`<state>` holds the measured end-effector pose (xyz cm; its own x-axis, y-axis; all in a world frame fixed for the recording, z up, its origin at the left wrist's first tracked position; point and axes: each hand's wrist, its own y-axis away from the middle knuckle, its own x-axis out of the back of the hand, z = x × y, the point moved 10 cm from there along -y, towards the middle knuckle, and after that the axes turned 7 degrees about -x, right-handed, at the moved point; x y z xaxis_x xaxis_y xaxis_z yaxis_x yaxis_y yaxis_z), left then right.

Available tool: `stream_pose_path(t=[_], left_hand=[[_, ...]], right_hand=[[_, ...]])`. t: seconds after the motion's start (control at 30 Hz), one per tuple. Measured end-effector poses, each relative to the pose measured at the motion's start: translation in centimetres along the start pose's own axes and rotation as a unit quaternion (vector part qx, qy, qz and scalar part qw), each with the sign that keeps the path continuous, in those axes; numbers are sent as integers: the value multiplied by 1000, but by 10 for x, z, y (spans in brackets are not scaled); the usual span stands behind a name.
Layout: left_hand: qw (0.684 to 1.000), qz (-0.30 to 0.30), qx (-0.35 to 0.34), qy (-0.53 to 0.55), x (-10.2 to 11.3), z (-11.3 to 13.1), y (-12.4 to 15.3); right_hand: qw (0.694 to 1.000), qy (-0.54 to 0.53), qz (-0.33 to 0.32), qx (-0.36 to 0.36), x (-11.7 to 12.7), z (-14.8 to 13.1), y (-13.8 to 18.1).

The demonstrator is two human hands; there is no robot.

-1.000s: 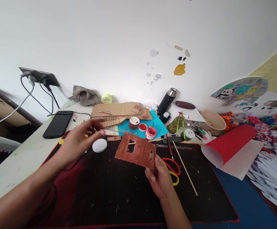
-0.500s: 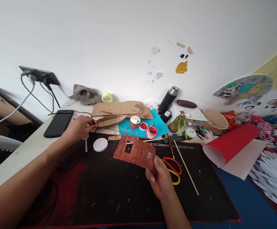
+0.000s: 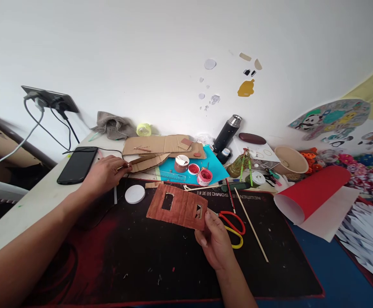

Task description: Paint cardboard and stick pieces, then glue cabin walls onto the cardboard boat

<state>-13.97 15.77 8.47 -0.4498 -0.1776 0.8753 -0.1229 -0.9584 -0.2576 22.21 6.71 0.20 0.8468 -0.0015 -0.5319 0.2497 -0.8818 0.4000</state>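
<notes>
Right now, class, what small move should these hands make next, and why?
Probably, the left hand should gently lift the pointed cardboard piece: it is right at that piece's blunt end, while the right hand holds the reddish-brown panel by one edge.

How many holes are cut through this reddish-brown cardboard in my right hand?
2. In the reddish-brown cardboard, the larger hole is toward the left end; the smaller hole is beside your right hand. Any behind that hand would be hidden.
</notes>
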Motion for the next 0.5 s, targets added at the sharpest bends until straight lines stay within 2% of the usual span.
stream_pose_path(t=[0.17,0.23,0.33,0.5], left_hand=[[995,46,84,-35,17,-23,-3],[993,37,92,-56,19,-27,-16],[993,1,65,-96,10,-26,-46],[985,-79,27,-151,-24,-24,-91]], right_hand=[[1000,-2,-1,2,-1,0,0],[1000,1,-3,2,-3,0,0],[1000,7,-7,3,-5,0,0],[1000,2,-2,6,-3,1,0]])
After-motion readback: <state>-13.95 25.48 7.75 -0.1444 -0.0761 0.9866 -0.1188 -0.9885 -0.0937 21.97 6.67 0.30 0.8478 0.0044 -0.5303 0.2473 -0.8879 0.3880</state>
